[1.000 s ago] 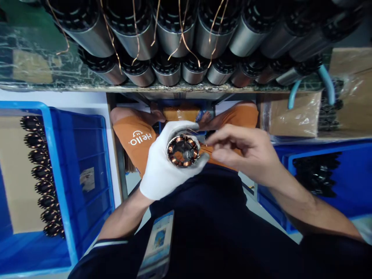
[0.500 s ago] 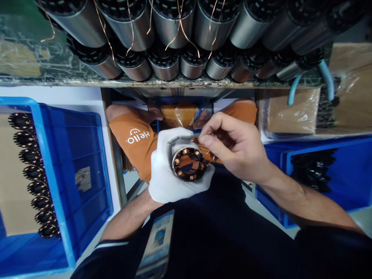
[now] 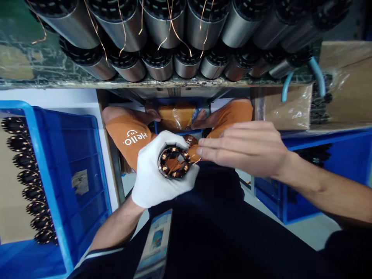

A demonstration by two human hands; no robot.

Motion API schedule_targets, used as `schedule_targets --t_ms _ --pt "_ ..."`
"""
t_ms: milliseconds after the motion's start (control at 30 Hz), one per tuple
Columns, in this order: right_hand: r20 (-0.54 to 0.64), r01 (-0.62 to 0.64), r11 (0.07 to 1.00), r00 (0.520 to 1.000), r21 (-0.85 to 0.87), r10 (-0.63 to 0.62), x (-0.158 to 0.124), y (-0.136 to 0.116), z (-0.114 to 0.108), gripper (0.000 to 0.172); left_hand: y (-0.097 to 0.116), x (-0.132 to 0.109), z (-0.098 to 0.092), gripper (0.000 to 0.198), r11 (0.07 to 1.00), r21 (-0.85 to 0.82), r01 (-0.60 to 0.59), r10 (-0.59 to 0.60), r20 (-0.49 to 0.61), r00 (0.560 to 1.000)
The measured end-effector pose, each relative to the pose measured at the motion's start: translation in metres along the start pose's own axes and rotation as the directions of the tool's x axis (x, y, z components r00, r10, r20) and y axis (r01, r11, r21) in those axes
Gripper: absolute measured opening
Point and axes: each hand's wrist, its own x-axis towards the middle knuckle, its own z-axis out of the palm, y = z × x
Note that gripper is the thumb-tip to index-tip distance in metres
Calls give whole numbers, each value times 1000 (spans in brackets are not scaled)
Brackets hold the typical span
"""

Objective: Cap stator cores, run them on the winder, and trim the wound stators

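My left hand, in a white glove, is wrapped around a round motor stator, tilted so that its open end faces me. Copper windings ring its inside, and a loose copper wire sticks out on the right. My bare right hand is just right of the stator, fingers stretched out straight and close together, the tips pointing at it. A small reddish-brown piece shows between the fingertips and the glove; what it is I cannot make out.
Metal motor housings line the workbench edge, some with copper wires hanging. Blue-handled pliers overhang it at right. A blue crate at left holds several wound stators. Another blue crate stands right. A phone lies in front of me.
My right hand has gone from a pinch beside the stator to straightened fingers. My left hand and the stator have shifted slightly left. The whole view has also drifted a little.
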Motion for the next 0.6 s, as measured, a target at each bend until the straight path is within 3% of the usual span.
schedule_targets --t_ms 67,133,200,267,333,400,433,467,533,600 --pt "42 -53 997 998 -50 55 -5 8 2 25 -7 -4 -2 35 977 208 -37 36 9 999" --pt "106 -188 982 976 -32 190 -6 8 7 37 -14 -7 -2 30 915 391 -97 82 56 995" --pt "168 -261 964 954 48 250 -3 0 14 56 -16 -10 1 26 850 500 -164 118 123 985" --pt "282 -317 939 920 130 272 3 -11 22 64 -13 -12 6 22 811 542 -219 152 165 974" --pt "446 -404 899 845 170 296 9 -18 25 53 -6 -13 9 20 812 528 -250 171 195 966" --pt "558 -488 852 768 191 315 13 -21 21 27 1 -13 8 24 852 460 -249 169 207 964" --pt "576 -504 834 760 227 302 15 -21 16 14 3 -12 6 27 881 402 -250 183 197 963" --pt "569 -500 819 775 284 276 17 -21 9 5 4 -12 3 31 910 325 -259 212 175 962" --pt "512 -449 791 834 416 204 21 -19 -5 16 2 -8 -4 36 952 138 -273 262 88 961" --pt "442 -366 774 888 517 125 25 -16 -16 23 -7 -2 -7 39 979 -22 -202 202 5 979"
